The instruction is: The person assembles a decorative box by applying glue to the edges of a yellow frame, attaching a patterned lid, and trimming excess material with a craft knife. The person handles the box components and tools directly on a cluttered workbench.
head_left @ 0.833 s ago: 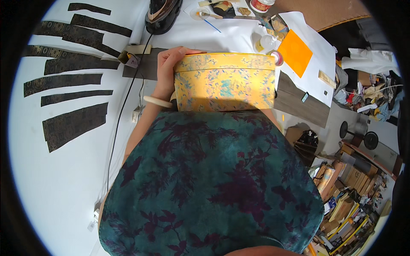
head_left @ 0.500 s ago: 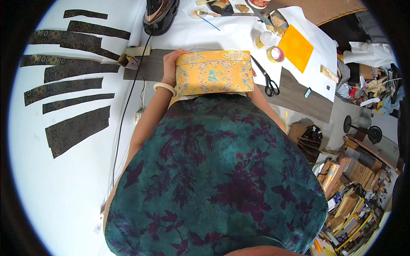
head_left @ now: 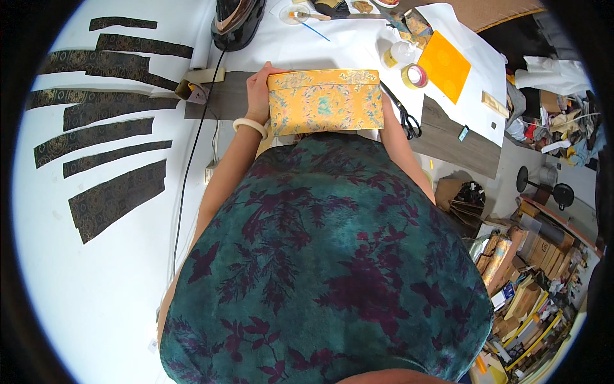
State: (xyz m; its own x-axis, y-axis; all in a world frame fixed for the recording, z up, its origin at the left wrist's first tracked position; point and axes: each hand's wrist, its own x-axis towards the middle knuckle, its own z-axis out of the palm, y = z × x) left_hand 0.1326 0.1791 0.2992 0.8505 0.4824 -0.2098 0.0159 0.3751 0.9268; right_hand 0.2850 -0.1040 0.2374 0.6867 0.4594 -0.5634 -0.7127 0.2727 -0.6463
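A yellow brocade-covered box [head_left: 326, 102] with a floral pattern and a lid-like seam along its far edge is held between my two hands, just beyond my body. My left hand [head_left: 258, 93] grips its left side, with the fingers at the far left corner; a pale bangle [head_left: 251, 127] circles that wrist. At the box's right side is my right hand [head_left: 388, 114], closed against that edge. Most of its fingers are hidden behind the box. Close to the right hand lie black-handled scissors [head_left: 410, 121], partly covered by the box and hand.
Dark patterned fabric strips [head_left: 118, 136] lie on the white surface at left. A black iron [head_left: 238, 24] stands at the back, its cord running toward me. Yellow tape [head_left: 409, 77], a clear bottle [head_left: 400, 54] and an orange sheet [head_left: 444, 67] lie at right. Cluttered shelves [head_left: 537, 275] fill the lower right.
Both hands have shifted the box slightly away from me and to the right. It now covers more of the scissors. My grip looks the same.
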